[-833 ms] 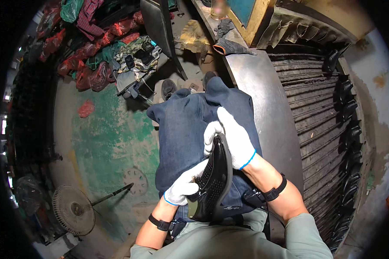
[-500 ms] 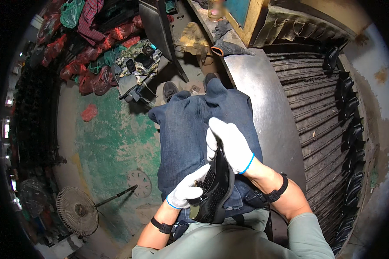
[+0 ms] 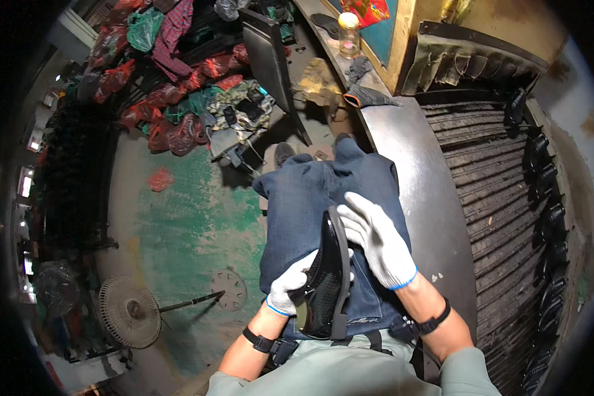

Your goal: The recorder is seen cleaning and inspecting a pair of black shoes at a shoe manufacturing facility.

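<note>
A black perforated shoe [image 3: 323, 284] stands over my lap, tilted on its side, toe pointing away and sole turned to the right. My left hand [image 3: 294, 284], in a white knit glove, is closed around the upper near the opening and heel. My right hand [image 3: 376, 241], gloved the same way, lies beside the sole near the toe. Its fingers are stretched out and a little apart. Whether its fingertips touch the sole edge, I cannot tell. An olive-coloured part [image 3: 301, 315] shows at the heel opening.
A metal-topped bench [image 3: 409, 158] runs along my right, with a dark work glove [image 3: 373, 98] and a glass jar [image 3: 349, 39] at its far end. Beyond it, a slatted rack [image 3: 488, 218] carries several black shoes [image 3: 548, 231]. A fan [image 3: 131, 311] lies left; red bags [image 3: 185, 135] are piled far left.
My right hand has come off the toe and opened out to the right of the shoe. The shoe has turned more upright, showing its sole edge. My view has shifted slightly.
</note>
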Action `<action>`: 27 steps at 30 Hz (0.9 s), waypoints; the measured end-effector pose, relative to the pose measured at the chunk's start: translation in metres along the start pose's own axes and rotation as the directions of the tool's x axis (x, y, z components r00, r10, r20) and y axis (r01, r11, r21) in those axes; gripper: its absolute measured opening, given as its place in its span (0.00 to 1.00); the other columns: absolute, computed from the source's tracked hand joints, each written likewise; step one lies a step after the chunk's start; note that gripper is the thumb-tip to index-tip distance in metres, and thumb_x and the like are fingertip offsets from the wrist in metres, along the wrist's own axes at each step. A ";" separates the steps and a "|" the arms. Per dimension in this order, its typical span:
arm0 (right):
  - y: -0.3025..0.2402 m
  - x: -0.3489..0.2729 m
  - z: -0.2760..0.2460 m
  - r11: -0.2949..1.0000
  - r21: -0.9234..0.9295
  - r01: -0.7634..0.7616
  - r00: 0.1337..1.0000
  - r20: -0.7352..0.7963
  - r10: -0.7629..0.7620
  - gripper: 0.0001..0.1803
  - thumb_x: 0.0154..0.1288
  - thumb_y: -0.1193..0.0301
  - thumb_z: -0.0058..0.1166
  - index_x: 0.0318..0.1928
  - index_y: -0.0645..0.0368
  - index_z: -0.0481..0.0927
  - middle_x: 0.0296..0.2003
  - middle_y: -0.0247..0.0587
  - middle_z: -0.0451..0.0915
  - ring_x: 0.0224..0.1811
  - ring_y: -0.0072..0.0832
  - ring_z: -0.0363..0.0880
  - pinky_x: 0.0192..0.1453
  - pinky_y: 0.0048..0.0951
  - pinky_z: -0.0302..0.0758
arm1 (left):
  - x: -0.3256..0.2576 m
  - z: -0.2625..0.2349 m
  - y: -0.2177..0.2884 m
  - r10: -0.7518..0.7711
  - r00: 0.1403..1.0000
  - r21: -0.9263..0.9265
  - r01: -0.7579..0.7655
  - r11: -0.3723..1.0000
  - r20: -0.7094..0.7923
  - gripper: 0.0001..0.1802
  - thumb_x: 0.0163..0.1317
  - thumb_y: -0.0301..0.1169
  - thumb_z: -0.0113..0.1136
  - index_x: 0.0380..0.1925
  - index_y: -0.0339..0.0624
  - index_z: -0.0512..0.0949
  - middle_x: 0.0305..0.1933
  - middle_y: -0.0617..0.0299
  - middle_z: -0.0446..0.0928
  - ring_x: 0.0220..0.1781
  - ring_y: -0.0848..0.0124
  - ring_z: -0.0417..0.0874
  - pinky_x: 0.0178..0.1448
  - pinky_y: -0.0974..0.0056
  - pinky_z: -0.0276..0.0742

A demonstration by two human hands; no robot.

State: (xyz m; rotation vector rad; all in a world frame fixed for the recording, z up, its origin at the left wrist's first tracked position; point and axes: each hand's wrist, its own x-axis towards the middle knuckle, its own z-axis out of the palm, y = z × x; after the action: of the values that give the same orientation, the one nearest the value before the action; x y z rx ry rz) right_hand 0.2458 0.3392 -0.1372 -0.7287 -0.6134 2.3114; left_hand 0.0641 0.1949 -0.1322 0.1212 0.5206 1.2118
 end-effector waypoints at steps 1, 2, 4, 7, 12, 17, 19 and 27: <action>0.005 -0.012 -0.001 1.000 -0.015 0.009 1.000 0.017 -0.009 0.35 0.89 0.60 0.51 0.87 0.62 0.61 0.79 0.51 0.72 0.77 0.33 0.75 0.82 0.33 0.68 | -0.004 -0.019 0.000 -0.050 0.999 0.055 0.050 0.997 0.016 0.58 0.65 0.46 0.74 0.85 0.27 0.56 0.77 0.25 0.72 0.74 0.37 0.83 0.77 0.38 0.84; 0.009 -0.023 -0.004 0.999 -0.035 0.023 0.999 0.024 -0.022 0.37 0.89 0.61 0.52 0.87 0.63 0.60 0.80 0.52 0.70 0.77 0.33 0.75 0.83 0.33 0.67 | -0.003 -0.013 0.000 -0.035 0.999 0.062 0.036 0.997 -0.019 0.59 0.63 0.47 0.74 0.85 0.27 0.56 0.77 0.26 0.72 0.74 0.37 0.82 0.77 0.38 0.84; 0.013 -0.041 -0.002 0.985 -0.144 0.090 0.995 0.044 -0.085 0.40 0.85 0.68 0.57 0.88 0.64 0.58 0.84 0.55 0.65 0.78 0.33 0.73 0.82 0.34 0.69 | -0.004 -0.005 0.001 -0.046 0.999 0.036 0.047 0.998 -0.027 0.59 0.62 0.46 0.72 0.85 0.28 0.56 0.78 0.27 0.72 0.74 0.37 0.82 0.78 0.37 0.82; 0.010 -0.057 0.004 0.949 -0.303 0.088 0.990 -0.082 -0.118 0.43 0.76 0.73 0.68 0.86 0.60 0.65 0.77 0.53 0.74 0.69 0.34 0.81 0.75 0.34 0.78 | -0.004 0.009 0.007 -0.124 0.989 -0.039 0.127 0.991 0.077 0.59 0.62 0.46 0.73 0.87 0.30 0.55 0.83 0.44 0.72 0.82 0.53 0.76 0.89 0.50 0.68; -0.004 -0.058 0.018 0.670 -0.687 0.281 0.923 0.002 -0.385 0.37 0.69 0.71 0.76 0.76 0.60 0.77 0.64 0.47 0.83 0.62 0.33 0.85 0.68 0.34 0.83 | -0.002 0.005 -0.003 -0.031 0.999 0.172 0.035 0.985 -0.030 0.62 0.63 0.47 0.76 0.89 0.33 0.52 0.87 0.46 0.66 0.86 0.56 0.70 0.91 0.52 0.62; -0.005 -0.048 0.028 0.690 -0.687 0.230 0.918 -0.082 -0.387 0.26 0.69 0.72 0.77 0.65 0.63 0.86 0.48 0.41 0.87 0.47 0.25 0.87 0.54 0.30 0.84 | 0.004 0.035 0.005 0.098 0.995 0.645 -0.055 0.763 -0.031 0.76 0.53 0.42 0.87 0.92 0.36 0.43 0.93 0.53 0.53 0.94 0.61 0.51 0.94 0.53 0.48; -0.007 -0.045 0.037 0.756 -0.609 0.241 0.927 -0.087 -0.365 0.17 0.71 0.74 0.75 0.58 0.65 0.90 0.44 0.39 0.87 0.45 0.24 0.86 0.51 0.29 0.83 | 0.010 0.049 0.014 0.095 0.994 0.690 -0.038 0.722 -0.045 0.75 0.54 0.34 0.85 0.92 0.38 0.40 0.93 0.52 0.51 0.95 0.60 0.50 0.94 0.54 0.48; 0.025 -0.010 0.022 0.380 -0.845 0.375 0.764 0.050 -0.643 0.09 0.79 0.76 0.63 0.51 0.68 0.90 0.40 0.41 0.89 0.41 0.25 0.86 0.49 0.29 0.81 | 0.032 0.050 0.003 0.286 0.951 0.900 -0.024 0.436 -0.114 0.69 0.56 0.26 0.84 0.88 0.37 0.43 0.84 0.46 0.61 0.87 0.56 0.62 0.89 0.52 0.62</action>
State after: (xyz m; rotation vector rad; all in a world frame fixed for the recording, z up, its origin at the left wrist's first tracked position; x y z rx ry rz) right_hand 0.2282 0.3098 -0.1322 -1.0607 -1.5818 1.1739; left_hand 0.0917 0.2350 -0.0971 0.9743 1.3985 1.0061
